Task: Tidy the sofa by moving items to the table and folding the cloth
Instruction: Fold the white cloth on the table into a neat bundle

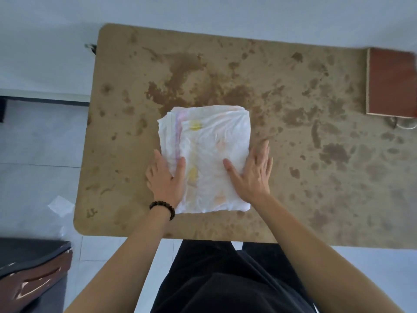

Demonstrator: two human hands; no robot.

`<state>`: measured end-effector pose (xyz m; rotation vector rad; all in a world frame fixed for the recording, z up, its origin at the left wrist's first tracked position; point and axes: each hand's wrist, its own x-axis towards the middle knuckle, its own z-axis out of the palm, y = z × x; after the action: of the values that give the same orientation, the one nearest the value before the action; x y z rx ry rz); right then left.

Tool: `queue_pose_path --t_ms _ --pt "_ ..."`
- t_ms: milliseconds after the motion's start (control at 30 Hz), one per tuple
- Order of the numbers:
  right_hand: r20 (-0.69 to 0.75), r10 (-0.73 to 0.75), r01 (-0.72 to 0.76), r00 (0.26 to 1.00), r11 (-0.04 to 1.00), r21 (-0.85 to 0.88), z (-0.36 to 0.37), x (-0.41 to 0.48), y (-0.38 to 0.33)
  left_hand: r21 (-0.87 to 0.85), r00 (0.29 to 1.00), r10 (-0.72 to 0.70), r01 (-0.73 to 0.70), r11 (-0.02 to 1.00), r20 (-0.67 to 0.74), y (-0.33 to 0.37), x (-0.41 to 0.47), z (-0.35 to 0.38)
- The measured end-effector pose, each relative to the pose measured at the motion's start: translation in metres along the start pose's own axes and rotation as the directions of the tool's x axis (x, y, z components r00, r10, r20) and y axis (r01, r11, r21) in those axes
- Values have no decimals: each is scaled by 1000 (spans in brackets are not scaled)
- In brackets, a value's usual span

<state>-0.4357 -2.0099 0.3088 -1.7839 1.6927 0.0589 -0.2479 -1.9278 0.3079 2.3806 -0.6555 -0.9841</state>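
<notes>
Both bare arms reach forward. The left hand (165, 179) lies flat on the left edge of the cloth (209, 136), the right hand (252, 175) flat on its right edge, fingers straight.

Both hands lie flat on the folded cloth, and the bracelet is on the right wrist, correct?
No: the head view shows the bracelet on the left wrist. The left hand and right hand do lie flat on the folded cloth.

White cloth (205, 159) with faint yellow, pink and orange marks; tan table (293, 109) mottled brown; reddish-brown book (391, 83) at two o'clock.
</notes>
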Motion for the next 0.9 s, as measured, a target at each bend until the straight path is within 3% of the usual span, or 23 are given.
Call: queue_pose_path --t_ms 133,200,267,333,400,500,633,767,900 --pt "-12 -71 72 997 955 287 17 -16 -12 -4 994 111 -111 994 12 4 -7 18" --pt "-28 9 4 1000 896 445 9 -17 -18 -84 987 155 -153 985 27 9 -7 17" --pt "85 83 -118 993 796 593 -6 -15 -20 -182 984 175 -167 969 30 9 0 13" --pt "241 71 -223 968 680 698 -21 -14 -17 -338 982 133 -82 938 131 9 7 8" --pt "334 41 -288 942 610 738 -35 -16 -13 -439 970 81 28 898 229 8 4 4" --pt "335 5 -277 942 572 772 -61 -27 -11 -525 953 2 166 835 304 7 -15 4" --pt "298 -119 -179 947 575 799 -109 -54 -9 -663 887 -106 410 626 449 25 -68 -2" --pt "271 -299 -72 915 541 838 -157 -89 -2 -738 806 72 498 455 588 60 -125 -2" --pt "273 -426 -41 862 479 877 -196 -121 17 -839 859 139 425 340 492 81 -175 6"
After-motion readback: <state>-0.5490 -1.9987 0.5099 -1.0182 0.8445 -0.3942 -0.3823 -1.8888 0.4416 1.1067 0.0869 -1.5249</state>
